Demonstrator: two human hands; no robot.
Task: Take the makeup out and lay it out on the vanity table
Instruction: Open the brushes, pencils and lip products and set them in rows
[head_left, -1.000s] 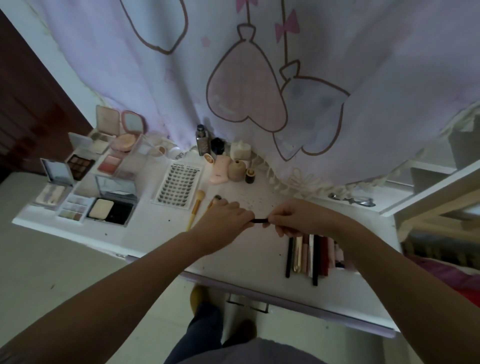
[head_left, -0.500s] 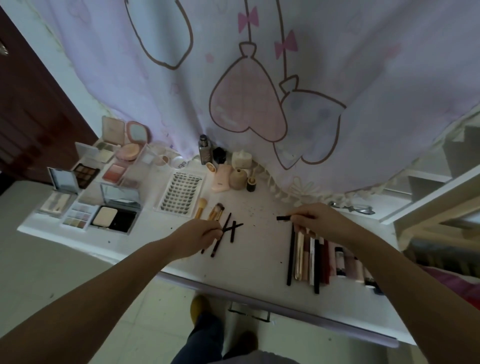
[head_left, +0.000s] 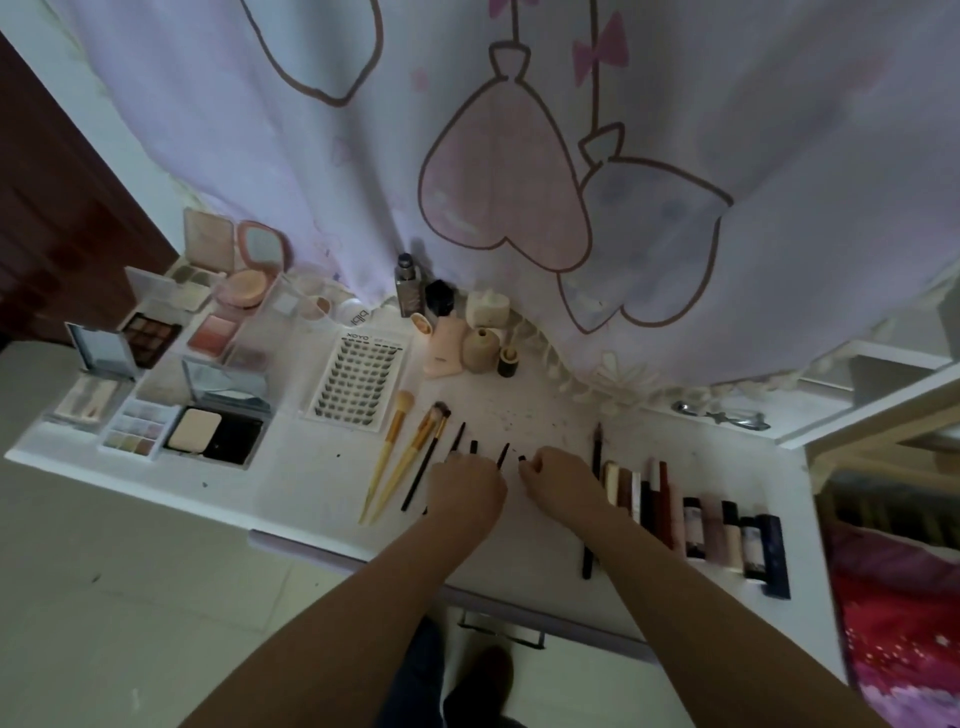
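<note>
While both hands sit on the white vanity table (head_left: 291, 483) | left hand (head_left: 470, 491) curls over thin black pencils (head_left: 503, 457) | right hand (head_left: 558, 480) pinches a small black stick (head_left: 521, 459) | open flat palettes (head_left: 215, 434) hold powder squares | smooth tubes (head_left: 727, 535) lie in a row

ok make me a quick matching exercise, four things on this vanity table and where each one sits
Things:
1. lash tray
2. black compact
3. lipstick row
4. gold-handled brushes

Places:
A. just left of the left hand
B. right of the right hand
C. near the table's front left edge
D. behind the brushes, left of the pink bottle

Pairs: 1-D, 2-C, 3-B, 4-A
</note>
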